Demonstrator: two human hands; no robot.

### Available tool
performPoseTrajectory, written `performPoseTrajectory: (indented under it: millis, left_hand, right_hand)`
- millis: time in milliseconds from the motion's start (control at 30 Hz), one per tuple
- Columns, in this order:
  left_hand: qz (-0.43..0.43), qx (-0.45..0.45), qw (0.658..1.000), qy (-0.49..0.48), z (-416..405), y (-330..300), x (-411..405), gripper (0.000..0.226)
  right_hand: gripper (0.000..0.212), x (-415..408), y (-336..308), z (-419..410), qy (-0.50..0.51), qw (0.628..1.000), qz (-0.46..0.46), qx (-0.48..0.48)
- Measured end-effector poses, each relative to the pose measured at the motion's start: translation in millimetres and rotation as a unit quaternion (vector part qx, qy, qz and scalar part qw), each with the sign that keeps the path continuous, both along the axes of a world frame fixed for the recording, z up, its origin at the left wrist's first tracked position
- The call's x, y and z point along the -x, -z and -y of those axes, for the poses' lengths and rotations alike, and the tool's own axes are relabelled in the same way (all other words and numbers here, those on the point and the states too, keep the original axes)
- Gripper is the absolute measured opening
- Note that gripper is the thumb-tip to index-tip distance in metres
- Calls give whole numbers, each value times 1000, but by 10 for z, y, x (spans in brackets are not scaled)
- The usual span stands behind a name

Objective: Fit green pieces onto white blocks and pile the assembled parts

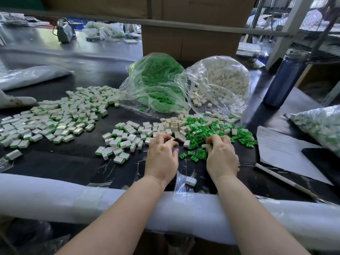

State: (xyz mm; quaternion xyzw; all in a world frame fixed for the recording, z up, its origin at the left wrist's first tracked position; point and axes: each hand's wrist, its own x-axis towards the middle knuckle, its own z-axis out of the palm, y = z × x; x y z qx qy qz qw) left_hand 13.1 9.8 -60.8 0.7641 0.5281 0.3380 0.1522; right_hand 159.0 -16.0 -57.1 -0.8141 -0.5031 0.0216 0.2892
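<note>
My left hand [161, 155] lies knuckles up at the near edge of the loose white blocks [171, 126], fingers curled; whether it holds a block is hidden. My right hand [220, 153] sits in the loose green pieces [200, 133] and pinches a small white block [204, 145] at its fingertips. A wide pile of assembled white-and-green parts [55, 116] covers the table's left. A smaller group of assembled parts [117, 142] lies just left of my left hand. One assembled part [190, 180] rests near the front edge between my wrists.
Two open plastic bags stand behind: green pieces [156, 83] and white blocks [224, 80]. A dark bottle [283, 78], a paper sheet [283, 150], a pen [283, 178] and a bag of assembled parts [320, 126] are at the right. White foam padding [55, 196] lines the front edge.
</note>
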Motion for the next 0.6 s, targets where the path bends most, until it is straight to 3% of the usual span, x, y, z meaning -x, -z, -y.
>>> performPoseTrajectory:
  millis: [133,233,333,433,600]
  left_hand:
    - [-1,4,1000,10,9,-10,2,23]
    - [10,-2,1000,20,23,-46,0,26]
    - [32,-6,997,66,32,-86,-4,35]
    - [83,21,993,80,44,-110,-14,22]
    - [144,50,988,8,-14,-67,11,14]
  right_hand:
    - [8,2,-10,28,-11,999,-2,-52]
    - [10,50,-64,77,-93,988,-33,-118]
    - [5,133,-107,130,-194,972,-69,-117]
    - [9,191,-119,146,-241,962,-90,-91]
    - [21,185,-92,124,-229,971,9,-70]
